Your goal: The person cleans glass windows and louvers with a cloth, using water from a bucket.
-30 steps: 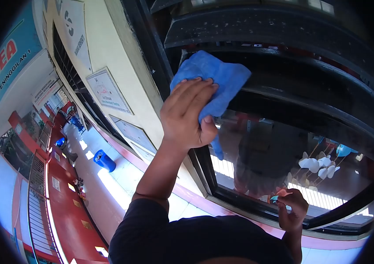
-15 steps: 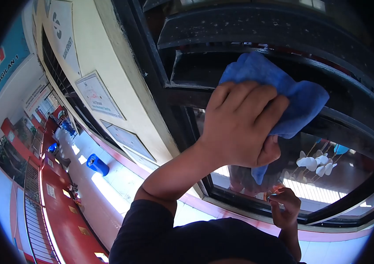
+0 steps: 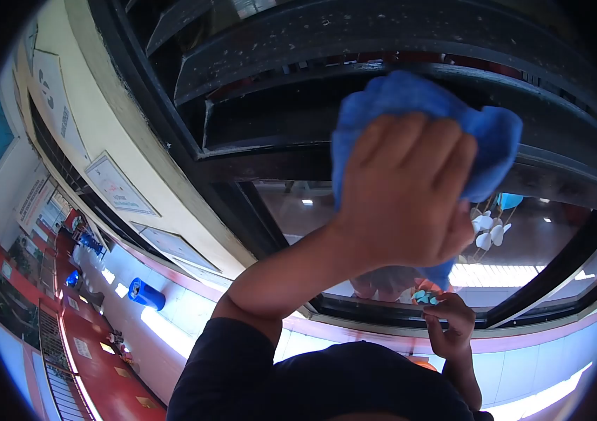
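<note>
Nearest: dark shirt (image 3: 354, 379) at the bottom edge, left forearm angling up and right from its sleeve. Left hand (image 3: 411, 193), back to camera, fingers bent and closed on the blue cloth (image 3: 495, 137); thumb tucked in at the side. Cloth is bunched under the hand, over the dark window's lower slats (image 3: 270, 116), one end hanging below the thumb in front of the glass pane (image 3: 298, 214). Right hand (image 3: 453, 324) is lower, by the bottom window frame (image 3: 354, 312), fingers curled, tips close together; small teal pieces (image 3: 425, 297) show at the tips, can't tell if held or behind/reflected in the glass. White heart-like shapes (image 3: 491, 231) and a light-blue one (image 3: 509, 201) show in the pane. Left of the window: cream wall (image 3: 119, 130) with framed notices (image 3: 122, 186). Beyond: walkway, blue bin (image 3: 147, 294) on its floor, red low wall (image 3: 91, 344), railing (image 3: 53, 358). Far end too small to read.
</note>
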The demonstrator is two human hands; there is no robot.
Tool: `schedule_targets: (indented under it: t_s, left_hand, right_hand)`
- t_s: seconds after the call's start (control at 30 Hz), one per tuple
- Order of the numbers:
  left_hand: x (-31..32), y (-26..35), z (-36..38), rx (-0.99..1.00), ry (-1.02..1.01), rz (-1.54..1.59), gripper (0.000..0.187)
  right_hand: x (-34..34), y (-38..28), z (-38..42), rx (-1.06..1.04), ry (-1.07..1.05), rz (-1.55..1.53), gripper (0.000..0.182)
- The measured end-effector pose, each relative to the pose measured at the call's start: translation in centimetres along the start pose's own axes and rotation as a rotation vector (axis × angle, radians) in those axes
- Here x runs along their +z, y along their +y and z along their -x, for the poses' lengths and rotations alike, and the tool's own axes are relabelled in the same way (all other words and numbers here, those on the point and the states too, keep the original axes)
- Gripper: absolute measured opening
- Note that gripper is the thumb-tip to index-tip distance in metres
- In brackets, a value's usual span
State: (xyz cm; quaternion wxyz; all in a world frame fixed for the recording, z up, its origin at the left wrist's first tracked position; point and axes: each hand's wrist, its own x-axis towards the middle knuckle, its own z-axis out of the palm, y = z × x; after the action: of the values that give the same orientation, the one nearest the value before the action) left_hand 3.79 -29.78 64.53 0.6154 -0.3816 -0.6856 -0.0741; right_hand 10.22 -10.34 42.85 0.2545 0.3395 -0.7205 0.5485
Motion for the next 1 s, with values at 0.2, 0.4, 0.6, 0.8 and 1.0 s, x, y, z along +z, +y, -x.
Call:
schedule_targets:
  t_s: [0.2, 0.4, 0.6, 0.8, 1.0]
  left_hand:
    - [5.1, 5.4, -3.4, 0.033, -0.082, -0.058, 0.053]
    - [3.5, 3.5, -1.5, 0.053, -0.002, 0.108, 0.050]
    - [3.7, 2.7, -2.0, 0.114, 0.049, 0.079, 0.034]
    - [1.8, 2.1, -3.5, 0.103, -0.145, 0.171, 0.033]
    - [-0.7, 0.1, -4.8, -0.067, -0.246, 0.591, 0.025]
  right_hand:
    - [-0.1, -1.4, -2.2, -0.187, -0.031, 0.074, 0.022]
    - [-1.8, -4.0, -4.1, -0.161, 0.332, 0.071, 0.033]
    - [0.0, -6.5, -8.8, -0.030, 0.710, -0.168, 0.084]
    - [-0.7, -5.2, -7.0, -0.230, 0.828, 0.693, 0.040]
    - [2.3, -6.1, -15.4, -0.250, 0.662, 0.816, 0.071]
